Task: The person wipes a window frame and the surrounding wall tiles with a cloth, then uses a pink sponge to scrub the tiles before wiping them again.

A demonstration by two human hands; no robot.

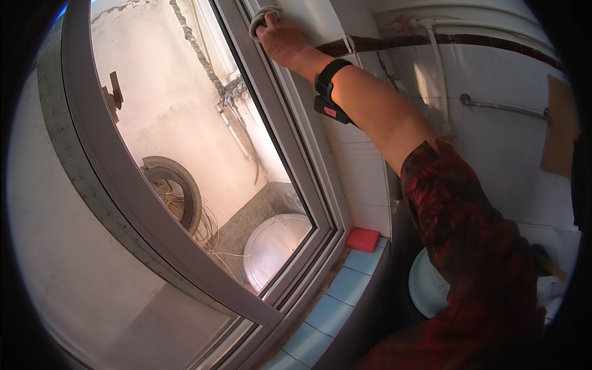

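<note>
High up in the view, my right hand (286,42) grips a crumpled greyish cloth (257,24). The cloth is against the upper part of a metal window frame (296,125), at its side by the wall. A black strap (334,74) with a small dark device goes round my right wrist. My left hand is out of view. Below my arm, a framed window sash (111,180) stands at a slant in the view, with a latch (115,97) on its side rail. A red block (363,240), perhaps soap or a sponge, lies on the blue-tiled sill (326,305).
Beyond the window are a round metal lid (277,245), a dark curved ring (190,203) with loose wires, and a wrapped pipe (196,51). On the right, a pipe (437,74) and a metal bar (506,109) run along the tiled wall, above a pale basin (426,284).
</note>
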